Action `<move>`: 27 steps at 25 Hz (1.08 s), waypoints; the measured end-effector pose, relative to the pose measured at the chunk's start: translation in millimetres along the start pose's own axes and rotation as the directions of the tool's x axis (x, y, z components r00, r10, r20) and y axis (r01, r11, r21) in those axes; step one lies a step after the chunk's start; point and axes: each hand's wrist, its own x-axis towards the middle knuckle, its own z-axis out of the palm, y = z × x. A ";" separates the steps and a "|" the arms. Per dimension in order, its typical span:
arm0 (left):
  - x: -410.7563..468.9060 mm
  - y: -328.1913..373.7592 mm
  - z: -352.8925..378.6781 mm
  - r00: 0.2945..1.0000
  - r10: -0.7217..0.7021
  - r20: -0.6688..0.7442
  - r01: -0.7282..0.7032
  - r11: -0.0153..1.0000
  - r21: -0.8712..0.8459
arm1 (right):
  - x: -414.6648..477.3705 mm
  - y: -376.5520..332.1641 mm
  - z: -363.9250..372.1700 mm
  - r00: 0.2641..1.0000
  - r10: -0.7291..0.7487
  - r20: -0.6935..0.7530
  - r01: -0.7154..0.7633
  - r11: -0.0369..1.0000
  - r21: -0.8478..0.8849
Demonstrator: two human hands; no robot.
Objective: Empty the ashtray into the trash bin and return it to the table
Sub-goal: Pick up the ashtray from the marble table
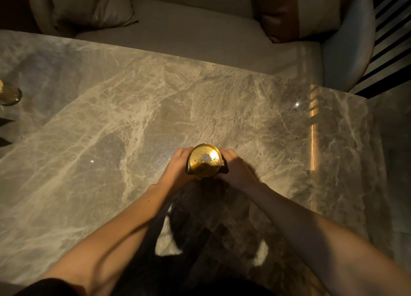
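Note:
A round gold ashtray point(204, 160) with grey ash in its bowl is held over the middle of the marble table point(111, 117). My left hand point(176, 166) cups its left side. My right hand point(235, 166) grips its right side. A dark base or lower part shows under the gold bowl between my fingers. I cannot tell whether the ashtray touches the table or is a little above it. No trash bin is in view.
A glass point(10, 94) stands at the table's far left edge. A pale sofa point(178, 28) with cushions runs along the table's far side. Dark railings point(389, 28) stand at the upper right. The table's right edge is near floor tiles.

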 end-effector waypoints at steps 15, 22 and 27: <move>-27.1 41.0 -29.5 0.978 0.178 -0.113 -0.196 0.964 -0.181 | -23.7 -19.2 -52.5 0.996 -0.088 -0.016 0.089 0.989 0.118; -39.8 76.1 -12.6 0.964 0.262 -0.041 -0.263 0.919 -0.292 | -72.3 -3.7 -88.4 1.000 0.014 0.026 -0.022 0.928 0.372; -47.9 120.4 34.7 0.969 0.244 -0.041 -0.241 0.898 -0.367 | -113.2 34.5 -118.1 0.999 0.034 0.029 -0.043 0.883 0.467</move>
